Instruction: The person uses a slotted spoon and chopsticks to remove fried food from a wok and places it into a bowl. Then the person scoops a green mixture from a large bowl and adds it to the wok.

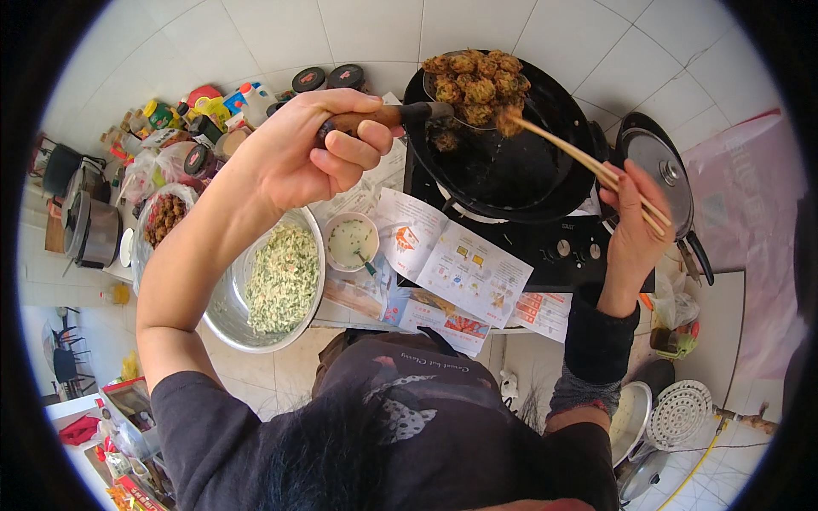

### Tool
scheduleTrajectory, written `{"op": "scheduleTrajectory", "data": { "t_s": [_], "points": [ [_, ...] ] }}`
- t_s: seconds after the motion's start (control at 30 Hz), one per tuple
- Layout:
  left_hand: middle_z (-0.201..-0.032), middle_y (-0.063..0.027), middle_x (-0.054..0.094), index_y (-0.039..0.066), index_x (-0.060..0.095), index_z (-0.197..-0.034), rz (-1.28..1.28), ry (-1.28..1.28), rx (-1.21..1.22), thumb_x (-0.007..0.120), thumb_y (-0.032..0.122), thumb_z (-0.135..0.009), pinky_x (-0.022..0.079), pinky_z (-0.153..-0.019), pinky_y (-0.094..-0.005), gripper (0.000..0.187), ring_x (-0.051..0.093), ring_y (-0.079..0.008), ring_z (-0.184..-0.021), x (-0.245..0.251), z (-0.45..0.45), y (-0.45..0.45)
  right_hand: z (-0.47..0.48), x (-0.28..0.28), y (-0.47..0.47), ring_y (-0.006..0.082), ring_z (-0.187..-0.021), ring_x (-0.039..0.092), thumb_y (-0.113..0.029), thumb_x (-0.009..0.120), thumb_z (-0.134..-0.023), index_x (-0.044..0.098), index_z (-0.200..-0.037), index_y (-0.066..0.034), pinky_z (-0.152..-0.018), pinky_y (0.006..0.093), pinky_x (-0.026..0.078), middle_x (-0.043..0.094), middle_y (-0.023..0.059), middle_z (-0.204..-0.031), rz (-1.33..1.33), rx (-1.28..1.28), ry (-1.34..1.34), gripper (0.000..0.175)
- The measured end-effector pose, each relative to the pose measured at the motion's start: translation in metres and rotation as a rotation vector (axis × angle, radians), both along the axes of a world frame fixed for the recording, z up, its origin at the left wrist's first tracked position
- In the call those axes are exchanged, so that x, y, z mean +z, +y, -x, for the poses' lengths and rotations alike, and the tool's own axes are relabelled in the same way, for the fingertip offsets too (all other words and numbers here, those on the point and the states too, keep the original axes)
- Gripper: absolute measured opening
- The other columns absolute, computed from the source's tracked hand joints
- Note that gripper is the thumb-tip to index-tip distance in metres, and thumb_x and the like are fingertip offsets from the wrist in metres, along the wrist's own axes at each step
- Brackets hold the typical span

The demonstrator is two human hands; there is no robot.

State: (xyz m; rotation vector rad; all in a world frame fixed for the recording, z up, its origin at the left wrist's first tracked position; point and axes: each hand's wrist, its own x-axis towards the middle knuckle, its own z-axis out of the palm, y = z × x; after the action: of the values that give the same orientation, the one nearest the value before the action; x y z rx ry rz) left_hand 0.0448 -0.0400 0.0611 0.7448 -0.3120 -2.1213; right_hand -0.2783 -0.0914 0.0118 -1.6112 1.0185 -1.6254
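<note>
My left hand (332, 147) grips the wooden handle of a skimmer (383, 117), whose round head is heaped with browned fried balls (479, 86) over the far side of a black wok (530, 172). In my right hand (636, 217) is a pair of wooden chopsticks (575, 153). Their tips meet a single fried ball (509, 121) at the near edge of the heap. Another dark piece (445, 138) lies in the wok below the skimmer. The wok sits on a black gas stove (556, 255).
Left of the stove are a bowl of pale batter (351, 239) with a spoon, a steel basin (220, 313) of shredded vegetable mixture, and bagged browned pieces (167, 217). Printed sheets (473, 268) overlap the stove's front. A lidded pan (658, 166) stands right; jars (308, 80) line the wall.
</note>
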Motion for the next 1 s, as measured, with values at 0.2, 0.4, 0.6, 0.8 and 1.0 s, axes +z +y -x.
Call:
{"op": "scheduleTrajectory", "data": {
  "t_s": [0.2,0.4,0.6,0.8,1.0],
  "points": [
    [-0.069,-0.0010,0.045,-0.004,0.042,-0.090,-0.035,0.012,-0.025,0.047,0.014,-0.088,0.028,-0.030,-0.0117,0.019,0.038,-0.0006,-0.044,-0.002,0.008,0.000,-0.039,0.008,-0.021,0.0207,-0.087,0.063,0.002,0.056,-0.085,0.060,-0.103,0.0071,-0.072,0.0248,0.054,0.063,0.0169,-0.097,0.139,0.232,0.008,0.019],
    [-0.068,0.0007,0.041,-0.007,0.043,-0.098,-0.079,-0.103,0.015,0.046,0.016,-0.090,0.025,-0.029,-0.0107,0.024,0.033,0.0008,-0.043,0.003,0.018,0.005,-0.071,-0.013,-0.052,0.0150,-0.088,0.061,0.002,0.058,-0.084,0.062,-0.101,0.0053,-0.075,0.0212,0.049,0.065,0.0107,-0.096,0.290,0.381,0.234,0.018],
    [-0.067,0.0019,0.039,-0.008,0.044,-0.102,-0.123,-0.166,0.044,0.045,0.017,-0.090,0.024,-0.029,-0.0100,0.028,0.033,0.0021,-0.043,0.006,0.023,0.005,-0.081,-0.017,-0.057,0.0119,-0.083,0.060,0.001,0.061,-0.082,0.063,-0.098,0.0037,-0.074,0.0197,0.046,0.066,0.0083,-0.092,0.293,0.381,0.314,0.016],
    [-0.068,0.0008,0.041,-0.009,0.044,-0.102,-0.116,-0.172,0.046,0.045,0.016,-0.090,0.025,-0.028,-0.0101,0.028,0.033,0.0013,-0.042,0.005,0.021,0.004,-0.077,-0.007,-0.048,0.0109,-0.081,0.060,0.000,0.062,-0.082,0.064,-0.096,0.0039,-0.072,0.0197,0.047,0.066,0.0078,-0.090,0.316,0.317,0.321,0.015],
    [-0.069,-0.0012,0.044,-0.001,0.042,-0.088,-0.066,-0.099,0.012,0.046,0.013,-0.088,0.029,-0.029,-0.0104,0.015,0.038,0.0000,-0.043,0.004,0.014,0.001,-0.035,0.011,-0.007,0.0160,-0.076,0.064,-0.006,0.054,-0.088,0.060,-0.104,0.0030,-0.061,0.0200,0.050,0.066,0.0138,-0.088,0.143,0.158,0.069,0.019]
  ]
}}
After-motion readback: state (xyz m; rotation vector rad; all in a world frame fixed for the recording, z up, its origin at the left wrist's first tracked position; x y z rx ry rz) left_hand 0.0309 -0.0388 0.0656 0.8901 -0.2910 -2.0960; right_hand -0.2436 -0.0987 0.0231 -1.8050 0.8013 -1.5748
